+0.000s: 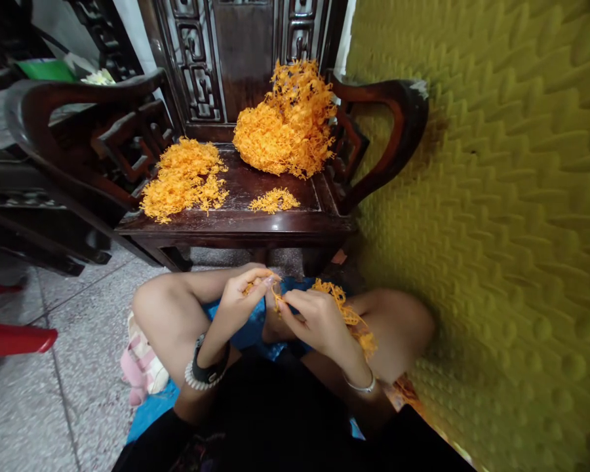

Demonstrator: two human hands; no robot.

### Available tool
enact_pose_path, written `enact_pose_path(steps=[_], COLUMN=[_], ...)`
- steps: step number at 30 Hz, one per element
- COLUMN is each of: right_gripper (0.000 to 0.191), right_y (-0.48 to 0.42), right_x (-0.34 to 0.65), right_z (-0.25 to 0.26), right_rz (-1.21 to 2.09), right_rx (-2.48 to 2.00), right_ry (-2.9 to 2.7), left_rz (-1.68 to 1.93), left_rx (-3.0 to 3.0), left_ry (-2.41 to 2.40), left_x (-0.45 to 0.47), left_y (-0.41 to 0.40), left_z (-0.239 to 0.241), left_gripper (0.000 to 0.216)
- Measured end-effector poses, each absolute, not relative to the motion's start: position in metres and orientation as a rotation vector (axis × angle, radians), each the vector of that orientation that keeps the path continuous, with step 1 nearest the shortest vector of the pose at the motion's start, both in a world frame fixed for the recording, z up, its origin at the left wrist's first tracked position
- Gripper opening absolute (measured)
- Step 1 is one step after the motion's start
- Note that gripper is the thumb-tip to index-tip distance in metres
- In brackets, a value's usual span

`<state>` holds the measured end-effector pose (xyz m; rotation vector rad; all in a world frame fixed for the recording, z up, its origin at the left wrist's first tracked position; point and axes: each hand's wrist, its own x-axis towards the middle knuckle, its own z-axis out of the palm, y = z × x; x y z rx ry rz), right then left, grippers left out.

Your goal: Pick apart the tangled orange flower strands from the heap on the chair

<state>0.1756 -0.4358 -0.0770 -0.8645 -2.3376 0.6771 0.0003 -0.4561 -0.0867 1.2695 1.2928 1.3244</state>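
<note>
My left hand [243, 298] and my right hand [314, 321] meet above my crossed legs, both pinching a strip of orange lacy trim [347, 311]. The strip runs from my fingertips over the back of my right hand and down onto my right thigh. On the dark wooden chair [236, 226] in front of me lie a big heap of the same orange material [285, 128] at the back right, a flatter pile [184, 177] at the left and a small pile [274, 200] near the seat's front edge.
A yellow textured wall [496, 229] stands close on my right. A red bar [14, 339] juts in from the left over the speckled tile floor [69, 393]. A pink cloth item [142, 367] lies by my left knee, on a blue mat [152, 410].
</note>
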Motion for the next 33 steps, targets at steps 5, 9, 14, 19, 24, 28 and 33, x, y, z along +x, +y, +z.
enact_pose_path(steps=[5,9,14,19,24,28,33], right_gripper=[0.035,0.033,0.034,0.043,0.028,0.027,0.041], right_y=[-0.421,-0.409,-0.398,-0.386,-0.368,-0.362,-0.370], right_x=[0.178,0.167,0.152,0.148,0.157,0.164,0.162], right_z=[-0.075,-0.076,-0.080,-0.078,-0.074,-0.079,-0.083], right_rz=[1.188,1.311,1.254,1.140,0.997,1.473,1.792], right_rx=[-0.907,-0.909,-0.933,-0.957,-0.931,-0.778,-0.868], right_ry=[-1.883,-1.623,-1.582,-1.541,-1.760,-1.714,-1.474], left_rz=[1.465,1.310,1.294,1.208,1.116,1.107,1.118], left_rx=[1.107,1.297,1.569,1.826,1.956,1.895,1.732], left_ry=[1.195,1.198,1.393,1.485,1.586,1.342,1.051], left_x=[-0.005,0.007,0.027,0.019,0.010,0.010,0.017], left_y=[-0.447,-0.443,-0.433,-0.415,-0.410,-0.414,-0.420], left_z=[-0.090,-0.094,-0.093,-0.086,-0.082,-0.085,-0.090], left_gripper=[0.043,0.050,0.034,0.034,0.032,0.032,0.037])
